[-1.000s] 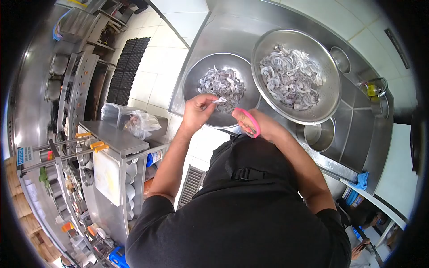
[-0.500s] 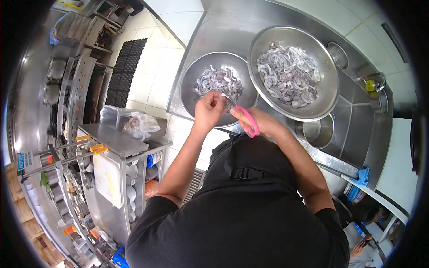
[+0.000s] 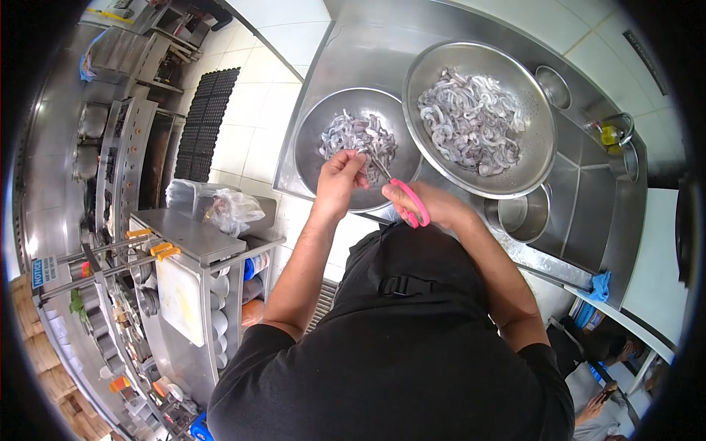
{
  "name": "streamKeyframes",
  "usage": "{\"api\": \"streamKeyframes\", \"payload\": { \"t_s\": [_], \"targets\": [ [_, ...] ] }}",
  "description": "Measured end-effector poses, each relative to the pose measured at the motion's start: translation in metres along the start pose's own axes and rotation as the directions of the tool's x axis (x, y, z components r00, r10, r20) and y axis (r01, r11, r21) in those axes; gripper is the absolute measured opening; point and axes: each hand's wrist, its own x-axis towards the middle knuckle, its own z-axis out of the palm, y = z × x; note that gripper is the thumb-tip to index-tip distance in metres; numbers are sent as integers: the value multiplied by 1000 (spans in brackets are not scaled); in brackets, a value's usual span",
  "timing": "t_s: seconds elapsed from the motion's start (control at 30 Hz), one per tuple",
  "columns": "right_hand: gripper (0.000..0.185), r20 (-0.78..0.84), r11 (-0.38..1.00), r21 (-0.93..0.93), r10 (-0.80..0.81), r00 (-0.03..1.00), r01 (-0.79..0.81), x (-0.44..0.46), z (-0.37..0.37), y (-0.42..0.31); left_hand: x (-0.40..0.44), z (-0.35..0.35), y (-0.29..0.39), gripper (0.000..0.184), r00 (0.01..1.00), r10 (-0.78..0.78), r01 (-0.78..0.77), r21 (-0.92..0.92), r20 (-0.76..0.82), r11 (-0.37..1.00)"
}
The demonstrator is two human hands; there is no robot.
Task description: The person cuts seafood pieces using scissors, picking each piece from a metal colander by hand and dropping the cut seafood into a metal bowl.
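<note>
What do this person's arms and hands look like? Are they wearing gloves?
No gloves! The left hand and right hand are both bare. The left sleeve and right sleeve are short and black, so the left forearm and right forearm are uncovered. No watch or bracelet shows; any ring is too small to tell.

my scissors (image 3: 395, 181) with smooth pink plastic handles (image 3: 417, 200), wet-looking shiny strips (image 3: 362, 134) in a smooth metal bowl (image 3: 308, 140) near the steel bench's (image 3: 375, 44) left edge, fine-holed metal colander (image 3: 535, 143), my matt black cloth shirt (image 3: 412, 367)
</note>
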Motion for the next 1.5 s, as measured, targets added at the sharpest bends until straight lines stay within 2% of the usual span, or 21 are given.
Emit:
{"api": "streamKeyframes", "payload": {
  "t_s": [0.13, 0.2, 0.3, 0.43, 0.53, 0.63, 0.83, 1.1, 1.3, 1.4, 1.5],
  "targets": [
    [71, -1, 994, -109, -26, 1000, 25, -1, 0, -6, -4, -2, 9, 12, 987, -86, 105, -141, 132, 984],
    [78, -36, 986, -156, -68, 997, 61, -2, 1, -8, -7, -4, 15, 11, 966, -141, 191, -233, 215, 954],
    [80, -56, 971, -213, -124, 991, 109, -5, 3, -18, -7, -7, 18, 10, 952, -178, 242, -256, 248, 936],
    [80, -33, 962, -250, -120, 992, 108, -4, -1, -17, -8, -4, 22, 9, 969, -133, 189, -279, 207, 942],
    [79, 54, 983, -174, -46, 998, 54, -6, -6, -8, -3, -7, 30, 10, 983, -86, 129, -281, 162, 951],
    [77, 131, 982, -90, -152, 980, 165, -5, -9, 4, 0, -9, 40, 12, 987, -101, 132, -280, 124, 951],
    [73, 120, 958, 116, -275, 954, 262, -4, -6, 4, 3, -10, 50, 14, 978, -101, 145, -249, 182, 958],
    [77, 67, 953, -7, -300, 951, 301, -4, -9, 1, -6, -2, 54, 14, 967, -119, 149, -121, 225, 981],
    [81, 40, 941, -101, -321, 946, 323, 1, -12, 1, -4, -7, 57, 10, 916, -157, 169, 1, 369, 986],
    [81, 35, 939, -96, -329, 944, 331, 0, -12, -4, -5, -8, 53, 12, 931, -124, 129, 7, 344, 992],
    [79, 41, 939, -50, -338, 940, 339, -6, -11, -14, -6, -4, 55, 21, 951, 6, -7, 3, 309, 1000]
  ]
}}
